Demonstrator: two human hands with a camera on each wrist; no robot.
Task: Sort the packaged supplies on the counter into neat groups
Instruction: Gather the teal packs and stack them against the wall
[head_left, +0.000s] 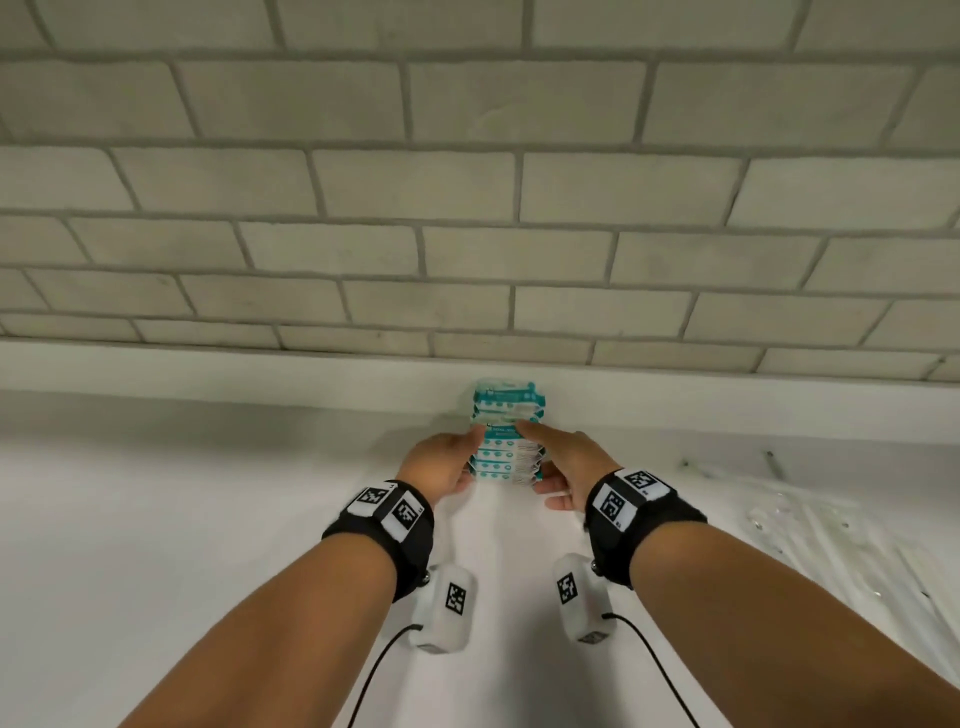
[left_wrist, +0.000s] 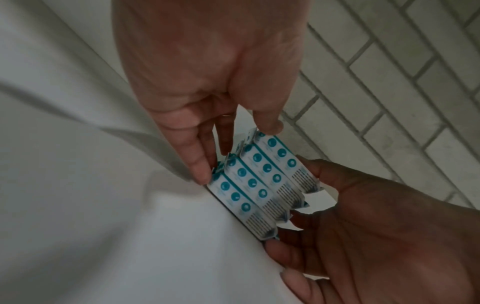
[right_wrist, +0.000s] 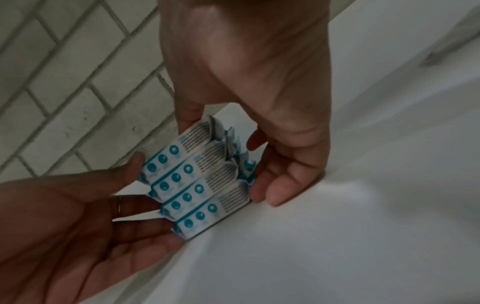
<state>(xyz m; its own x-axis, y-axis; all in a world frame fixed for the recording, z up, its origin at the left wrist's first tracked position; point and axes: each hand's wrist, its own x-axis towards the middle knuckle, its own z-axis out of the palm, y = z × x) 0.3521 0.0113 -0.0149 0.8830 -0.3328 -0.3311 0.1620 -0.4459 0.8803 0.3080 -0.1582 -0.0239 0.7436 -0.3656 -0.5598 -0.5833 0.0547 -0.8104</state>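
Observation:
Several white packets with teal dots (head_left: 506, 441) stand side by side in a short row on the white counter (head_left: 208, 519), running from the back ledge toward me. My left hand (head_left: 457, 460) presses straight fingers (left_wrist: 205, 172) against the row's left ends. On the other side, my right hand (head_left: 558, 457) lays its fingers (right_wrist: 262, 185) along the right ends, with its index finger resting on top of a packet. In both wrist views the packets (left_wrist: 257, 181) (right_wrist: 197, 185) sit squeezed between the two hands. Neither hand curls round a packet.
A grey brick-tiled wall (head_left: 467, 234) rises behind a low white back ledge (head_left: 260, 384). Clear plastic-wrapped items (head_left: 810, 525) lie on the counter at the right. Cables hang from the wrist cameras near the front.

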